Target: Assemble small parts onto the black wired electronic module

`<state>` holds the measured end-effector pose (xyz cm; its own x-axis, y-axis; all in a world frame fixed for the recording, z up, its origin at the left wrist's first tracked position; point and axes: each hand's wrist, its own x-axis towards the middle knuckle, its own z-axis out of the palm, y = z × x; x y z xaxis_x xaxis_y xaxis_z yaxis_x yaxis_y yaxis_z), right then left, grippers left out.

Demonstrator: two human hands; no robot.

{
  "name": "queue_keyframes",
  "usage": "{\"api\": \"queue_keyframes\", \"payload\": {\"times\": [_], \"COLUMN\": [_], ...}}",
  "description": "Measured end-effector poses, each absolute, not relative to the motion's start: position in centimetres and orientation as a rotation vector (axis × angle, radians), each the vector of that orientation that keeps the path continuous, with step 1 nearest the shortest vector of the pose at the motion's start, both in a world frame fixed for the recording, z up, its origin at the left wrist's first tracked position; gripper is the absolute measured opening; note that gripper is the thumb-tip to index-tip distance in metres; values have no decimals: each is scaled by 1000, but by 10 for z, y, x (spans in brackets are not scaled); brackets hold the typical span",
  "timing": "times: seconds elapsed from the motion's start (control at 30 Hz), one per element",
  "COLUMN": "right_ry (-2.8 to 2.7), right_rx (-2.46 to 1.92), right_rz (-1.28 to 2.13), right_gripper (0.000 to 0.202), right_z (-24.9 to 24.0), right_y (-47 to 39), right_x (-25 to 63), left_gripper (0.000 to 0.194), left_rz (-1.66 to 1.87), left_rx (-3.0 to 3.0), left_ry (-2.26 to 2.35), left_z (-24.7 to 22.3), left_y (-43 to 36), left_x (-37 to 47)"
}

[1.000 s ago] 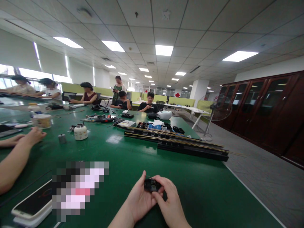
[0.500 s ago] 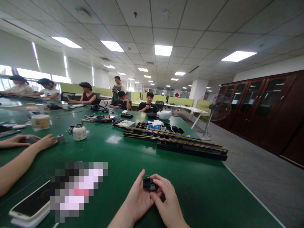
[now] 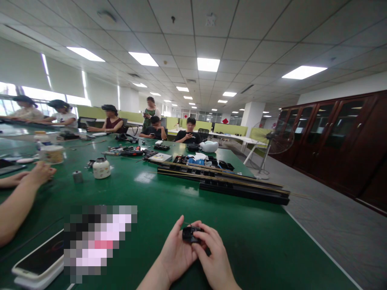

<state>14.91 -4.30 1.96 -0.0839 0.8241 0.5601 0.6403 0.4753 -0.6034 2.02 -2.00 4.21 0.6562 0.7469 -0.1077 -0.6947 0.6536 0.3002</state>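
Observation:
Near the front edge of the green table [image 3: 145, 213], a small black plastic part [image 3: 188, 234] with an open, recessed top lies between my two hands. My left hand [image 3: 177, 251] cradles it from below and the left, thumb raised beside it. The fingers of my right hand [image 3: 213, 251] close on its right side, one fingertip resting on top. A thin dark wire or pin seems to stick out at its upper edge. What exactly the part belongs to, I cannot tell. Its underside is hidden by my palm and fingers.
Long black rails [image 3: 244, 192] with thin brass-coloured rods lie ahead. A white jar [image 3: 101, 168] and a grey metal cylinder [image 3: 78, 176] stand left. A phone [image 3: 40, 255] lies front left, beside a blurred patch. A co-worker's hands [image 3: 38, 175] are at the left; other people sit behind the table.
My right fingertips have shifted slightly on the black part, uncovering more of its top. The co-worker's near hand has moved left, away from the grey cylinder.

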Motion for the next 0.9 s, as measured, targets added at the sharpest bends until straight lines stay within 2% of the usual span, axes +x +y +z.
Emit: {"api": "queue_keyframes", "payload": {"times": [0.9], "right_ry": [-1715], "right_rx": [-1249], "right_rz": [416], "right_gripper": [23], "right_z": [24], "right_y": [-45], "right_x": [147], "left_gripper": [32], "left_rz": [843], "left_rx": [215], "left_ry": [325], "left_z": [39], "left_y": [-17], "left_x": [20]}}
